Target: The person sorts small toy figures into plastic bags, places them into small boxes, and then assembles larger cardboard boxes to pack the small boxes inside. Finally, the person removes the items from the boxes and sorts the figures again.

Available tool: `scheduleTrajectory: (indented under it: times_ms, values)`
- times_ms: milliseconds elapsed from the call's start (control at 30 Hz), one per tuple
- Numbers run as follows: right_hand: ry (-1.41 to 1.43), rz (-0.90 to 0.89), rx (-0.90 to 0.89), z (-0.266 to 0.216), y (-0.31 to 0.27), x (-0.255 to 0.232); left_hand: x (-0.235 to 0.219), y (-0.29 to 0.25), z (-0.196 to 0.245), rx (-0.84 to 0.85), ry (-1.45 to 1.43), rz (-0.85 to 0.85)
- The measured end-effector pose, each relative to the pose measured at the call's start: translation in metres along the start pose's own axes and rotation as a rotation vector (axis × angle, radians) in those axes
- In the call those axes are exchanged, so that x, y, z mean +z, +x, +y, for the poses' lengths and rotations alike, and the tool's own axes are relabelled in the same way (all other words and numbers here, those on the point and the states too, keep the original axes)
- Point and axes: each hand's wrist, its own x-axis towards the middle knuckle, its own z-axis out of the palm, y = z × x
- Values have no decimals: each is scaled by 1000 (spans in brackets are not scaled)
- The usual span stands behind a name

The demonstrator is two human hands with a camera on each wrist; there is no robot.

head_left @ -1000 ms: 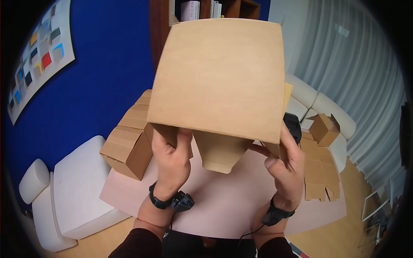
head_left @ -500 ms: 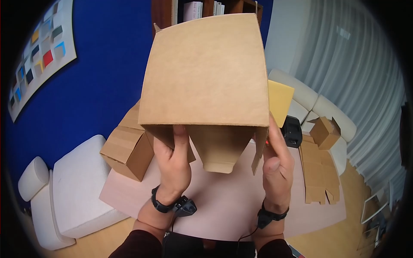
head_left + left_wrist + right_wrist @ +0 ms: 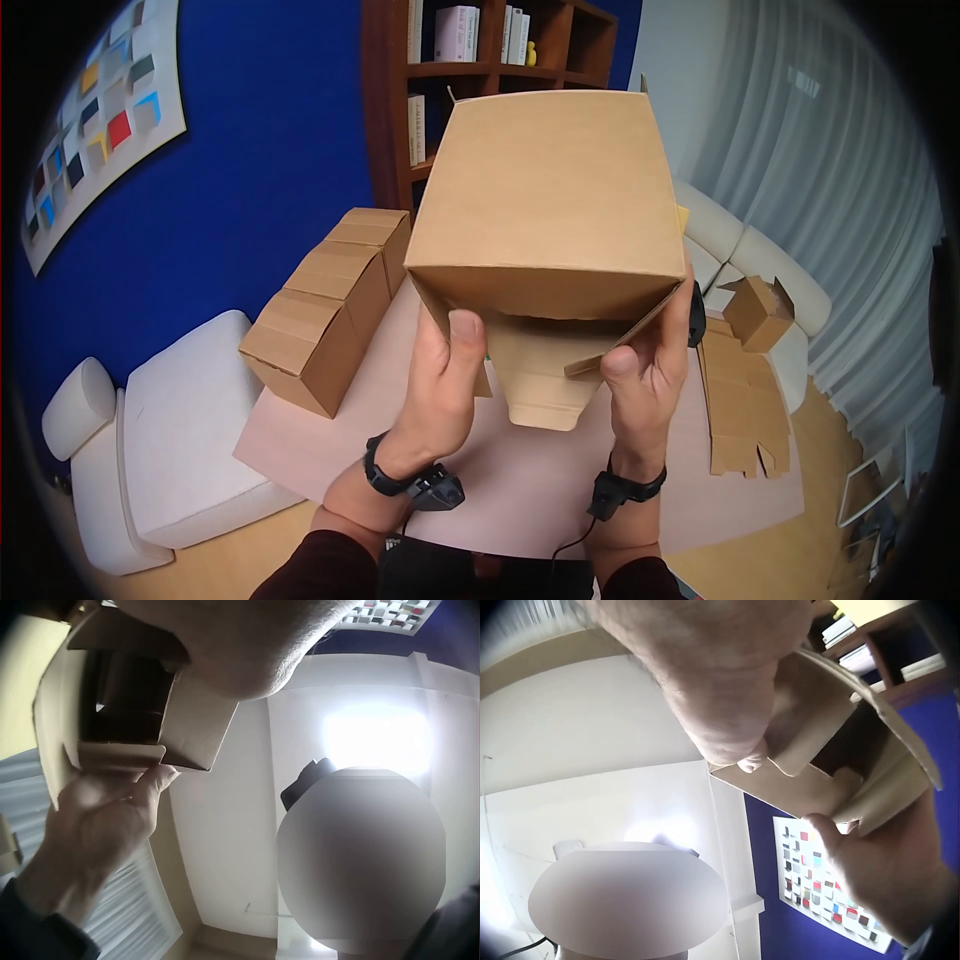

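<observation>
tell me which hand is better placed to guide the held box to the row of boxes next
Probably the left hand: the row of boxes stands on its side of the table, and it grips the held box. The right hand grips too, but farther across.

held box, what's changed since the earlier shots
In the head view, the box has shifted right and tipped: its top face looks shorter, and its open end shows more. The left hand has moved right with it, nearer the right hand. Nothing was newly gripped or let go; both hands still hold the box. The box row and flat cardboard stayed put.
</observation>
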Motion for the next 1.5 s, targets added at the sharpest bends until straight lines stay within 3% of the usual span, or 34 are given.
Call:
scheduleTrajectory:
  times_ms: [100,167,200,233,300,367,533,567,633,667,767,1000,1100,1300,1367,1500]
  values:
    - [105,20,39,0,0,1,4,0,-11,109,57,-53]
    - [152,31,66,2,-2,0,20,-6,-23,302,88,139]
    - [164,51,97,3,-3,-1,14,2,-19,410,-17,18]
    - [176,71,128,3,-4,0,13,0,-23,411,-17,21]
    - [190,117,88,3,-5,4,15,-6,-30,603,290,125]
    - [147,299,129,-4,-6,5,27,-5,-35,713,196,157]
    - [127,361,131,-11,-4,-2,22,10,-43,836,213,106]
    - [107,365,117,-12,-4,-2,20,8,-38,836,213,106]
    - [84,374,104,-12,-4,-3,14,3,-19,653,453,18]
    - [71,368,92,-12,-5,-4,14,3,-13,574,437,2]
    - [76,356,91,-11,-3,-7,7,4,-9,556,464,-99]
    - [8,275,144,-12,0,-16,13,6,-12,573,374,-138]
    - [198,171,120,-4,-2,-21,10,0,-12,543,284,-101]
    - [23,143,-25,0,-3,-10,15,-8,-36,451,363,86]
    - [-10,161,13,-9,-5,-5,29,-8,-34,444,-8,268]
    - [-17,244,78,-12,-9,3,27,-8,-20,397,130,302]
